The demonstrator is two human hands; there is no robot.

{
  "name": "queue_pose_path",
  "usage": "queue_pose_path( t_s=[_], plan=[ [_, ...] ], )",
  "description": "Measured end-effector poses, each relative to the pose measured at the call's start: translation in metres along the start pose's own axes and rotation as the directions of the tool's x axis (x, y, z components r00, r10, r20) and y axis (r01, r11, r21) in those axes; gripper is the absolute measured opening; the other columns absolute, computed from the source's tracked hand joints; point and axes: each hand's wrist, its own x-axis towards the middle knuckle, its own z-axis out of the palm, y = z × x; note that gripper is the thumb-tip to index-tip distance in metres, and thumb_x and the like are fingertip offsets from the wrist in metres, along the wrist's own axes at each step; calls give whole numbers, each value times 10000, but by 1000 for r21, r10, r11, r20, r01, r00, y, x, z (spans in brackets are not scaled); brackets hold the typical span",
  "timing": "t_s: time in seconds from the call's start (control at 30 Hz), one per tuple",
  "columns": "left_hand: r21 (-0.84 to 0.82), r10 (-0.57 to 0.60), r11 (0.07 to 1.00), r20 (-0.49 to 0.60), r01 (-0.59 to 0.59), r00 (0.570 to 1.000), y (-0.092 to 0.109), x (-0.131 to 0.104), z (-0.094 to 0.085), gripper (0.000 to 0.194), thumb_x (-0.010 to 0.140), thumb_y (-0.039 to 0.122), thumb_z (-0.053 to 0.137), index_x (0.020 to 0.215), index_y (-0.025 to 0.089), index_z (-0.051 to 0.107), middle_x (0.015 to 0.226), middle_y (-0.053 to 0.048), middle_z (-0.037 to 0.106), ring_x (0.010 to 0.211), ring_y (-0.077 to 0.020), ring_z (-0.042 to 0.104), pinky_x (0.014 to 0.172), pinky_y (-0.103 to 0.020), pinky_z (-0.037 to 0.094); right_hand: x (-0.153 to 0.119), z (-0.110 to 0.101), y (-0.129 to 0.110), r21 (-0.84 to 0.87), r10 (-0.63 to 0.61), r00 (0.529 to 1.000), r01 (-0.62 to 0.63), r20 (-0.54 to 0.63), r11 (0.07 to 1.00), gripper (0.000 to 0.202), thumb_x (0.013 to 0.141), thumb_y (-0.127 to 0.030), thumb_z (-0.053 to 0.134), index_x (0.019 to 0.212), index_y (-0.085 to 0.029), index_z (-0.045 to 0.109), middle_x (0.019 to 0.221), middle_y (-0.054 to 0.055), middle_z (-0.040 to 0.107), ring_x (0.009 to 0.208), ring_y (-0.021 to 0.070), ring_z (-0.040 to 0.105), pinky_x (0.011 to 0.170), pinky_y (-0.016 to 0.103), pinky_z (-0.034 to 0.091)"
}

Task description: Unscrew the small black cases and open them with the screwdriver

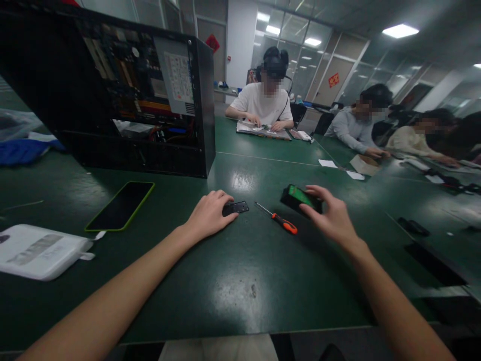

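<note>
My left hand (pixel 212 213) rests on the green table, its thumb and fingers closed on a small flat black plate (pixel 239 206) with little holes along its edge. My right hand (pixel 332 213) grips a black box-shaped part (pixel 291 197) with a green circuit board showing in its open side. That part is tilted and appears to be just above the table. Between the hands lies a screwdriver (pixel 284 222) with an orange and black handle, its shaft pointing up and left; neither hand touches it.
An open black computer case (pixel 205 110) stands at the back left. Before it lie a green-edged phone (pixel 122 205) and a white pouch-like item (pixel 45 250). A blue cloth-like thing (pixel 24 152) is at the far left. Several people (pixel 263 103) sit across the table.
</note>
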Motion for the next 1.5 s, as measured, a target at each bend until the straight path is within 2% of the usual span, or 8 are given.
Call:
queue_pose_path(
  t_s=[0.33, 0.6, 0.7, 0.83, 1.03, 1.2, 1.33, 1.5],
  plan=[
    [-19, -41, 999, 37, 42, 998, -14, 5, 2, 233, 992, 304, 580, 980, 198, 787, 1076, -90, 743, 1021, -289, 674, 907, -424, 521, -34, -151, 193, -533, 626, 713, -679, -314, 505, 582, 828, -543, 664, 1248, -141, 672, 1162, 266, 729, 1071, 454, 682, 818, 534, 507],
    [-121, -4, 993, -71, -5, 997, -5, 4, -5, 192, 959, 294, 601, 940, 199, 766, 1061, -70, 742, 935, -255, 708, 831, -388, 537, -79, -168, 236, -572, 789, 573, -732, -220, 371, 605, 780, -653, 636, 1171, -192, 656, 1031, 223, 716, 999, 470, 688, 736, 537, 523],
    [-212, 26, 976, -141, -56, 990, 0, 3, -8, 173, 977, 288, 589, 970, 198, 736, 1058, -61, 740, 934, -230, 705, 844, -362, 538, -77, -165, 222, -563, 787, 587, -723, -192, 401, 579, 780, -596, 649, 1173, -170, 645, 1038, 245, 713, 1011, 509, 680, 771, 615, 526],
    [-377, 124, 910, -155, -174, 980, 15, -1, -7, 142, 999, 269, 592, 996, 194, 713, 998, -48, 735, 884, -193, 696, 781, -311, 535, -52, -142, 170, -527, 573, 790, -589, -217, 613, 608, 851, -564, 595, 1285, -138, 614, 1336, 323, 624, 1245, 570, 567, 965, 746, 435],
    [-547, 335, 760, -132, -350, 933, 45, -11, -3, 131, 1013, 215, 612, 1005, 187, 739, 979, -61, 763, 905, -187, 726, 841, -319, 574, -8, -40, 25, -85, 150, 977, -139, 148, 987, 417, 999, -481, 554, 1293, -206, 661, 1274, 120, 728, 1122, 266, 709, 1028, 451, 546],
    [-515, 406, 712, -251, -476, 879, 50, -17, -4, 140, 1025, 214, 615, 1063, 180, 745, 1008, -82, 773, 946, -189, 747, 873, -315, 612, 6, 36, -74, 324, -106, 920, -24, 377, 946, 286, 1038, -418, 534, 1139, -207, 699, 1113, 81, 768, 1027, 227, 717, 944, 403, 554],
    [-370, 478, 718, -354, -589, 804, 42, -18, -5, 158, 1037, 179, 591, 1127, 170, 720, 1059, -100, 775, 952, -179, 757, 849, -285, 629, -7, 63, -91, 555, -13, 852, -329, 523, 764, 330, 1063, -499, 465, 1072, -218, 637, 959, 51, 758, 845, 195, 727, 807, 368, 587],
    [-230, 543, 713, -417, -662, 729, 40, -22, -5, 176, 1023, 149, 607, 1176, 175, 690, 1016, -89, 771, 915, -178, 756, 838, -286, 634, -28, 77, -89, 626, -151, 617, -697, 772, 351, 498, 1048, -596, 454, 1264, -177, 614, 1010, 98, 775, 714, 176, 739, 693, 333, 602]
  ],
)
